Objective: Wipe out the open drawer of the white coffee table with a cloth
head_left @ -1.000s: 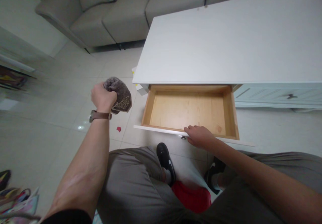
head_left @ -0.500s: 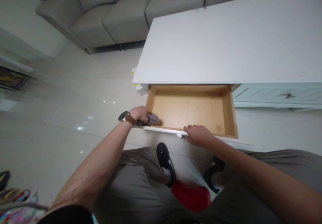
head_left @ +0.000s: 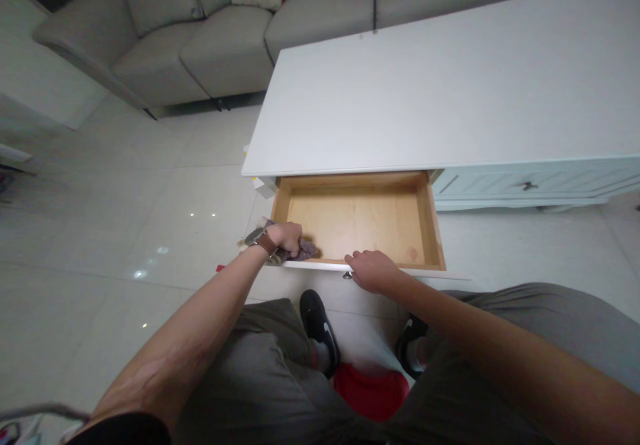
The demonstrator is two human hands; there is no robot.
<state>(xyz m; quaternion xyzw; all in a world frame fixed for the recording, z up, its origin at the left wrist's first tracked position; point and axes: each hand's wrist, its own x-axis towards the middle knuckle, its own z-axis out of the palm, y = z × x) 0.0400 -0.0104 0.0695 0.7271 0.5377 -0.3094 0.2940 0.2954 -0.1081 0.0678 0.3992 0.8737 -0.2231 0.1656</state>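
Note:
A pulled-out wooden drawer [head_left: 360,222] extends from a white coffee table [head_left: 425,105]. My left hand [head_left: 286,237], with a watch at the wrist, is closed on a greyish-purple cloth [head_left: 306,250] in the drawer's front left corner. Part of the cloth hangs over the drawer's left side, and the palm hides some of it. My right hand [head_left: 373,270] grips the top edge of the drawer front [head_left: 315,266], fingers curled over it, just right of a dark knob [head_left: 347,275].
Behind the table stands a grey sofa [head_left: 225,52]. A second drawer [head_left: 500,185] at the right is closed. Below me, a red object [head_left: 371,392] lies between my black shoes [head_left: 320,332]. A white box [head_left: 263,187] shows by the table's left end.
My view has shifted to the right. My left hand has moved slightly inward with the cloth, and more of the cloth shows at the drawer's left side. The right hand keeps its hold.

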